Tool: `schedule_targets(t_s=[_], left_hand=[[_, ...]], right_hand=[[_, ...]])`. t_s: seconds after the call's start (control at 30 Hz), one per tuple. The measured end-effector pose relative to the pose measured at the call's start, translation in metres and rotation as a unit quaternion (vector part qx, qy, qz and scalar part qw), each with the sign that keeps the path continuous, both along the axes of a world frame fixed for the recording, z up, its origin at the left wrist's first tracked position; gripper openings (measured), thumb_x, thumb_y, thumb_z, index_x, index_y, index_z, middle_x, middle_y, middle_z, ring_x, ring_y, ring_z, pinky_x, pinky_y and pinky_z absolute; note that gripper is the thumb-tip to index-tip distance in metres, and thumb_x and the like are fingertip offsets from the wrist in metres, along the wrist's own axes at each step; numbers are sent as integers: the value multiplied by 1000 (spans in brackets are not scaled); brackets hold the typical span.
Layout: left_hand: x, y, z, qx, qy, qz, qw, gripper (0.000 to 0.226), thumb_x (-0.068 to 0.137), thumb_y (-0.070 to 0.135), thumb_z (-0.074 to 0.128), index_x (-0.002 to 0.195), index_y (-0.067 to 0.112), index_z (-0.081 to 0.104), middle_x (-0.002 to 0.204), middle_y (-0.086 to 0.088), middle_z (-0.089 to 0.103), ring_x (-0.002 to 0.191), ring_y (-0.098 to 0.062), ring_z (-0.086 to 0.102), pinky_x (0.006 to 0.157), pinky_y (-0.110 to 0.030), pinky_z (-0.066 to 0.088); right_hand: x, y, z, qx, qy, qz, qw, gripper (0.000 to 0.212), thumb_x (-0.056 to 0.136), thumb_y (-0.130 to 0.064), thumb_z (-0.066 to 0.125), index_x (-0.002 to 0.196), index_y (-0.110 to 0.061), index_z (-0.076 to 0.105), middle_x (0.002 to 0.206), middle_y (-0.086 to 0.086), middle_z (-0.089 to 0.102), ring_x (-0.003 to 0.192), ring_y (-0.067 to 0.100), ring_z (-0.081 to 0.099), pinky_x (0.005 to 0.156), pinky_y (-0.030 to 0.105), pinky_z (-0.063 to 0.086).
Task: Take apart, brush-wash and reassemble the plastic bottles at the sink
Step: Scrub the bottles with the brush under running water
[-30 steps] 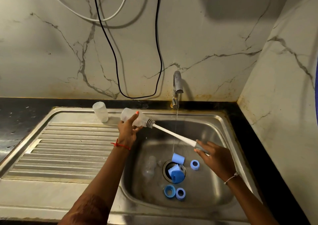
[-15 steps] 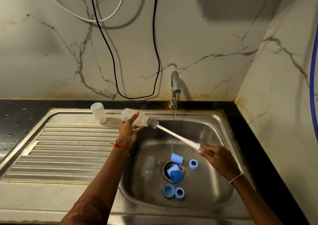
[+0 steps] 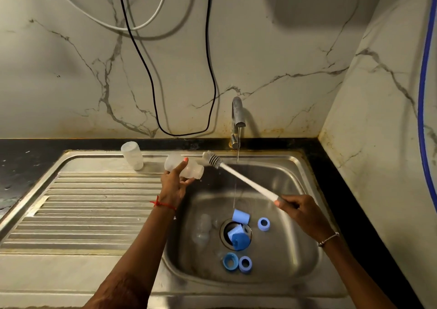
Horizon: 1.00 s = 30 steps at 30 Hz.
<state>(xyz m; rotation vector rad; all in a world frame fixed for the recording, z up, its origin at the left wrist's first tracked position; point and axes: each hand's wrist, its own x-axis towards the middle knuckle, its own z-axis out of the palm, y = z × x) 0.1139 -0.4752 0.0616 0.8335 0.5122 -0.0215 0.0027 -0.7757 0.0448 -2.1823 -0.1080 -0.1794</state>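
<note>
Fingers [image 3: 181, 166] of the left hand [image 3: 173, 183] grasp a clear bottle [image 3: 192, 169] over the left edge of the sink [image 3: 272, 158]; the right hand [image 3: 299, 210] grips a brush [image 3: 236, 175] above the sink, bristles just outside the bottle's mouth.

Tilted translucent bottle [image 3: 194, 170]; brush [image 3: 241, 177] beside mouth

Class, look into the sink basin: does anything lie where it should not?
Yes. Blue caps sit tilted in the open drain hole, partly blocking it while the tap runs water into the basin.
</note>
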Motion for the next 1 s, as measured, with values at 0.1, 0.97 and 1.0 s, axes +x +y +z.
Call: schedule_targets(t_s=[0.1,0.97,1.0], left_hand=[[2,1,1,3,-10,-2,1000,65,85,4,64,142,13,33,139,-16,43,126,-37,44,84,-48,49],[-15,0,10,-1,-17,-189,982,45,91,22,49,132,8,38,105,-16,54,93,-29,56,63,-38,58],[-15,2,10,-19,-21,-181,983,44,91,22,49,131,8,38,105,-16,54,92,-29,56,61,-37,59]], right_hand=[[-7,1,-11,-22,-4,-2,1000,41,87,-20,64,53,-18,41,47,-9,30,47,4,28,50,27,26],[-5,40,-13,5,-19,4,1000,34,89,-25,61,66,0,56,48,-2,38,46,7,35,48,31,33],[-5,39,-13,7,-18,14,1000,35,89,-26,61,67,1,57,49,-2,38,47,7,36,48,32,33]])
